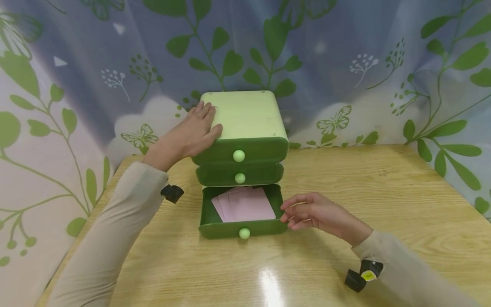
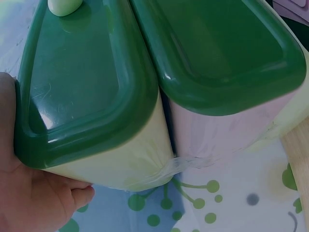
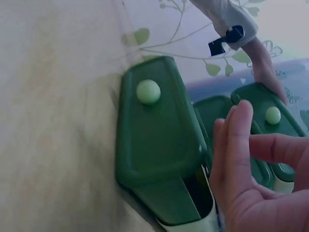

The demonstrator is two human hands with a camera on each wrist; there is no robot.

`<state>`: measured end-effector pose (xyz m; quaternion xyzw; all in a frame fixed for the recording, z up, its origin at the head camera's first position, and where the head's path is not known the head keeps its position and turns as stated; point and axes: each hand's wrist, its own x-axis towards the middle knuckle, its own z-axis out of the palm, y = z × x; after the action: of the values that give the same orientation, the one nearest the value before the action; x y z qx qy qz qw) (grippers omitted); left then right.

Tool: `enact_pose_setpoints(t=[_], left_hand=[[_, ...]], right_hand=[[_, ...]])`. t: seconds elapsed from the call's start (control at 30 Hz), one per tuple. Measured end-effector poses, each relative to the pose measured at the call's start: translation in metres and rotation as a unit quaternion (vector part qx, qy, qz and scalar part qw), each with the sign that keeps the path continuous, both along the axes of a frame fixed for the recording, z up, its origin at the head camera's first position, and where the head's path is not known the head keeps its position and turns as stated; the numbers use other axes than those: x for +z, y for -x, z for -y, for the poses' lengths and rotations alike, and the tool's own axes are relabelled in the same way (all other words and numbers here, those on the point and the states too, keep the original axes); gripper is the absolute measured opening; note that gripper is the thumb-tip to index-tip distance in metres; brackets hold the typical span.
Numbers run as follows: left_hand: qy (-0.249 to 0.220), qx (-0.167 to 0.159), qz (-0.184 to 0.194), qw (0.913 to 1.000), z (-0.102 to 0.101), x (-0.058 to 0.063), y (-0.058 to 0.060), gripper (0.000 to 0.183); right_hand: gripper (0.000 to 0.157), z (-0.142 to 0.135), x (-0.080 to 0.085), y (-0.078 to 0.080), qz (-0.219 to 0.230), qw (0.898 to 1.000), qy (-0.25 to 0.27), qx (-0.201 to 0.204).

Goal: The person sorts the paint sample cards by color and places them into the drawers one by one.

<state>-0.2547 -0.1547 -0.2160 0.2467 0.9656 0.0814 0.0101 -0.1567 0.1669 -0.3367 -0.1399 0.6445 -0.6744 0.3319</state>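
Observation:
A small drawer cabinet (image 1: 245, 114) with a pale green top and dark green drawer fronts stands on the table. My left hand (image 1: 195, 130) rests on the left side of its top, fingers laid over the edge. The upper drawer (image 1: 264, 150) and middle drawer (image 1: 261, 174) are pushed in. The bottom drawer (image 1: 264, 229) is pulled out, and several pink cards (image 1: 251, 205) lie fanned inside it. Just right of that drawer hovers my right hand (image 1: 312, 212), its fingers loosely extended and holding nothing. In the right wrist view the fingers (image 3: 236, 150) overlap the drawer's side.
The wooden table (image 1: 376, 187) extends to both sides and in front of the cabinet. Behind it hangs a blue and white curtain (image 1: 330, 76) printed with leaves and butterflies. Each drawer front carries a round pale green knob (image 1: 244, 233).

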Motion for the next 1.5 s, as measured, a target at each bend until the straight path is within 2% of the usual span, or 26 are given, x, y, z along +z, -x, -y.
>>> enact_pose_setpoints(t=[0.1,0.23,0.33,0.47,0.53,0.67,1.0,1.3,1.5], left_hand=[[-0.001,0.002,0.002,1.0000,0.000,0.001,-0.001,0.071],[-0.002,0.000,0.002,1.0000,0.001,0.001,-0.001,0.071],[-0.001,0.000,0.001,1.0000,0.000,0.000,0.000,0.071],[0.001,0.003,0.003,1.0000,-0.001,0.001,0.000,0.071],[-0.001,0.003,0.003,1.0000,-0.001,0.001,-0.001,0.071],[-0.002,-0.001,0.003,1.0000,-0.001,0.001,0.000,0.071],[0.004,0.001,0.007,1.0000,0.000,0.002,0.000,0.071],[0.005,0.002,0.013,0.9999,0.002,0.003,0.000,0.071],[0.009,-0.001,0.001,1.0000,0.000,0.006,0.000,0.073]], right_hand=[[0.027,0.005,-0.008,-0.014,-0.004,0.999,0.019,0.050],[0.034,0.021,-0.026,-0.034,0.016,0.993,0.048,0.104],[0.039,0.038,-0.042,-0.043,0.062,0.990,0.065,0.104],[0.045,0.056,-0.058,-0.045,0.127,0.983,0.099,0.083],[0.049,0.062,-0.061,-0.043,0.140,0.981,0.119,0.066],[0.054,0.069,-0.058,-0.038,0.132,0.980,0.142,0.038],[0.053,0.077,-0.053,-0.023,0.113,0.984,0.133,0.040],[0.048,0.085,-0.055,0.011,0.070,0.994,0.084,0.017],[0.043,0.090,-0.058,0.033,0.043,0.998,0.050,-0.005]])
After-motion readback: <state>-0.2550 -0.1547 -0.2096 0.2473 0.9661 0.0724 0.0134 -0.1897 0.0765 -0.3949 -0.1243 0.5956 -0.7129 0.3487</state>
